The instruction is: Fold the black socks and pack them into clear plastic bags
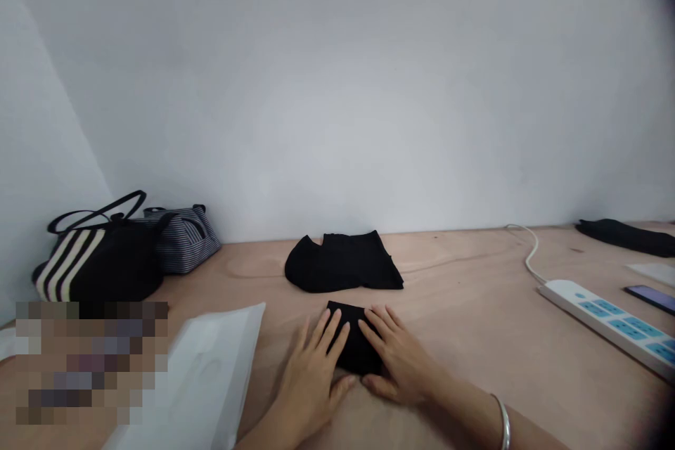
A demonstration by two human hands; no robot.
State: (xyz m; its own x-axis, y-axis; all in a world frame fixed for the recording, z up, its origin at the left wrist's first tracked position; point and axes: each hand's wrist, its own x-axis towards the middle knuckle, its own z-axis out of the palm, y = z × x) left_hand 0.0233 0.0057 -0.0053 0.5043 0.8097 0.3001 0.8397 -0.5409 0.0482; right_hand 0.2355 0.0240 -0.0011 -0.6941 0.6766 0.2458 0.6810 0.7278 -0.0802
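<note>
A small folded black cloth [352, 341] lies flat on the wooden table in front of me. My left hand [315, 373] rests on its left side, fingers stretched out and apart, the thumb by the near edge. On the opposite side, my right hand [398, 358] lies flat with spread fingers over the cloth's right edge; a silver bangle circles that wrist. Just beyond them is a larger piece of black fabric [345, 264], laid flat with an uneven outline. A white translucent plastic bag [205, 365] lies left of my left hand.
A black bag with white stripes [105, 260] and a striped pouch [184, 239] stand at the back left, by the wall. Toward the right are a white power strip [606, 320] with its cable, a phone [651, 297] and another dark cloth [627, 235]. The lower left is pixelated.
</note>
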